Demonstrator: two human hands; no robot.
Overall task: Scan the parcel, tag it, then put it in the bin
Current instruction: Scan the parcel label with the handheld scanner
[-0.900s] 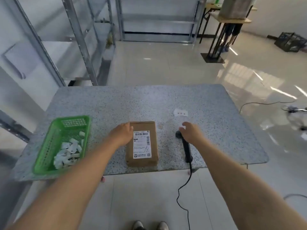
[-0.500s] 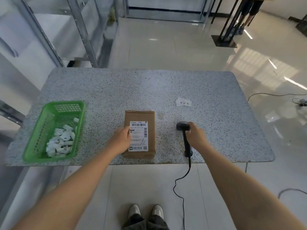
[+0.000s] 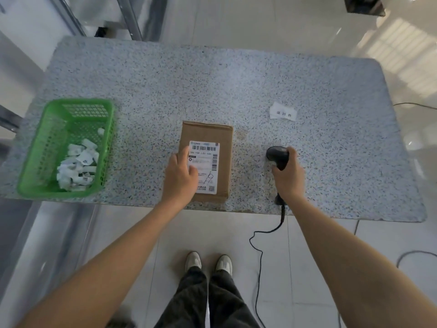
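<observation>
A brown cardboard parcel (image 3: 222, 136) lies flat near the table's front edge, its white shipping label (image 3: 208, 157) with barcodes facing up. My left hand (image 3: 181, 176) rests flat on the parcel's left side, fingers covering part of the label. My right hand (image 3: 287, 177) is wrapped around the handle of a black corded barcode scanner (image 3: 277, 155), whose head points away from me, to the right of the parcel. A small white paper tag (image 3: 283, 111) with printed characters lies on the table beyond the scanner.
A green plastic basket (image 3: 47, 129) holding several crumpled white labels stands at the table's left front. The speckled stone table (image 3: 212, 79) stretches away behind the parcel. The scanner's cable (image 3: 260, 245) hangs to the tiled floor by my feet. Metal shelving stands at the back left.
My right hand has closed around the scanner handle. My left hand slid from the parcel's left edge onto its top and label. The camera tilted downward.
</observation>
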